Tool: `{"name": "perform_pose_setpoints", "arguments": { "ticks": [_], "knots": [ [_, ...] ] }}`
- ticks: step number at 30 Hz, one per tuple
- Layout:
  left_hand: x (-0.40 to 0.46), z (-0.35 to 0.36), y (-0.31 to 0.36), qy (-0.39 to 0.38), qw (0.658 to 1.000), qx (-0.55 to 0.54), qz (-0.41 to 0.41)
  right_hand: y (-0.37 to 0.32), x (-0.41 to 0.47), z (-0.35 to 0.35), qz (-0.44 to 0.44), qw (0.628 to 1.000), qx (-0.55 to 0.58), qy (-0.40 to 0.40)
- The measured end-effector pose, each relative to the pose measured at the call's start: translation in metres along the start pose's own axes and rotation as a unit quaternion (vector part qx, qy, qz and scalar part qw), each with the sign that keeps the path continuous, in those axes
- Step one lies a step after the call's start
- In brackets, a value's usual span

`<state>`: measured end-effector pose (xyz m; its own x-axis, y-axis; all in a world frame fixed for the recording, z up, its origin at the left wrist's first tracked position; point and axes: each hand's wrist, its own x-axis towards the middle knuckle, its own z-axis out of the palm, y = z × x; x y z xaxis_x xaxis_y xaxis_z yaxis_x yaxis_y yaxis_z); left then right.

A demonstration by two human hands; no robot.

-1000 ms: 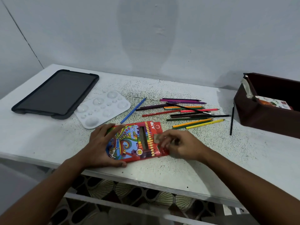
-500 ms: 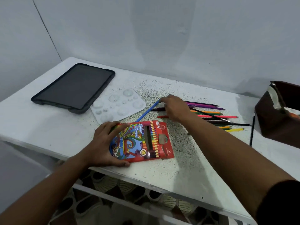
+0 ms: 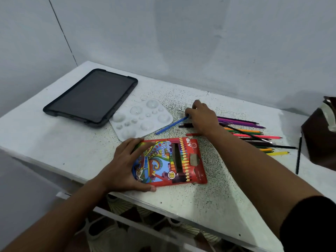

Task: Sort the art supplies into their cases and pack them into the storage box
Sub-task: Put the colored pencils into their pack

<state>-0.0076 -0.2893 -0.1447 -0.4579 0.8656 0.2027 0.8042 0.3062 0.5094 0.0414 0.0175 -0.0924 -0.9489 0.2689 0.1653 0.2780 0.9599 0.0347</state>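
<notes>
blue pencil under my right hand, red pencil case pinned by my left hand.
head view: my right fingers curl round the pencil's far end; it lies flat on the table, long axis running from near-left to far-right, which end is the tip i cannot tell. my left fingers grip the case's left edge near the table's front. a careless lift could sweep the loose pencils beside my wrist, or nudge the case off the edge.

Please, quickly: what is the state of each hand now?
Left hand: holds the red cardboard pencil box flat on the table.
Right hand: pinches the blue pencil.
</notes>
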Motion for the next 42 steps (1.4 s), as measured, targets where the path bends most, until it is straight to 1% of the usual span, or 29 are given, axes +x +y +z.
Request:
{"name": "perform_pose_setpoints", "arguments": {
  "ticks": [3, 5, 8, 11, 14, 17, 20, 23, 26, 29, 30, 33, 35, 40, 42],
  "knots": [
    [0.0, 0.0, 0.0, 0.003, 1.0, 0.0, 0.001, 0.023, -0.009, -0.014, -0.015, 0.998, -0.027, 0.047],
    [0.0, 0.0, 0.0, 0.006, 1.0, 0.003, 0.002, 0.045, -0.02, -0.025, 0.004, 0.997, -0.024, 0.074],
    [0.0, 0.001, 0.0, 0.011, 1.0, 0.009, 0.001, 0.081, -0.054, -0.038, 0.042, 0.995, 0.025, 0.089],
    [0.001, 0.001, 0.001, 0.013, 1.0, 0.009, 0.001, 0.105, -0.105, -0.047, 0.023, 0.995, 0.022, 0.097],
    [0.001, 0.001, 0.001, 0.017, 1.0, 0.006, -0.003, 0.11, -0.149, -0.047, -0.014, 0.997, 0.005, 0.071],
    [0.0, 0.003, 0.006, 0.017, 1.0, 0.004, -0.004, 0.103, -0.169, -0.043, -0.035, 0.999, 0.024, 0.032],
    [0.004, 0.004, 0.012, 0.014, 1.0, 0.0, -0.004, 0.084, -0.176, -0.034, -0.068, 0.995, 0.069, 0.015],
    [0.011, 0.009, 0.021, 0.011, 1.0, 0.0, 0.021, 0.056, -0.178, -0.031, -0.072, 0.986, 0.148, -0.015],
    [0.019, 0.018, 0.029, 0.007, 0.999, 0.006, 0.043, 0.031, -0.177, -0.035, -0.048, 0.969, 0.238, -0.051],
    [0.026, 0.024, 0.035, -0.004, 0.998, -0.002, 0.056, 0.017, -0.183, -0.036, 0.037, 0.934, 0.347, -0.074],
    [0.027, 0.025, 0.036, -0.005, 0.998, -0.005, 0.058, 0.016, -0.186, -0.035, 0.052, 0.924, 0.371, -0.081],
    [0.031, 0.027, 0.036, -0.004, 0.998, -0.004, 0.063, 0.018, -0.197, -0.032, 0.057, 0.905, 0.411, -0.093],
    [0.032, 0.027, 0.034, -0.01, 0.998, 0.001, 0.061, 0.016, -0.203, -0.031, 0.059, 0.895, 0.431, -0.099],
    [0.038, 0.028, 0.037, -0.017, 0.998, -0.009, 0.068, 0.024, -0.208, -0.035, 0.072, 0.886, 0.444, -0.112],
    [0.04, 0.028, 0.038, -0.017, 0.997, -0.01, 0.07, 0.042, -0.208, -0.035, 0.09, 0.91, 0.397, -0.079]
  ]
}}
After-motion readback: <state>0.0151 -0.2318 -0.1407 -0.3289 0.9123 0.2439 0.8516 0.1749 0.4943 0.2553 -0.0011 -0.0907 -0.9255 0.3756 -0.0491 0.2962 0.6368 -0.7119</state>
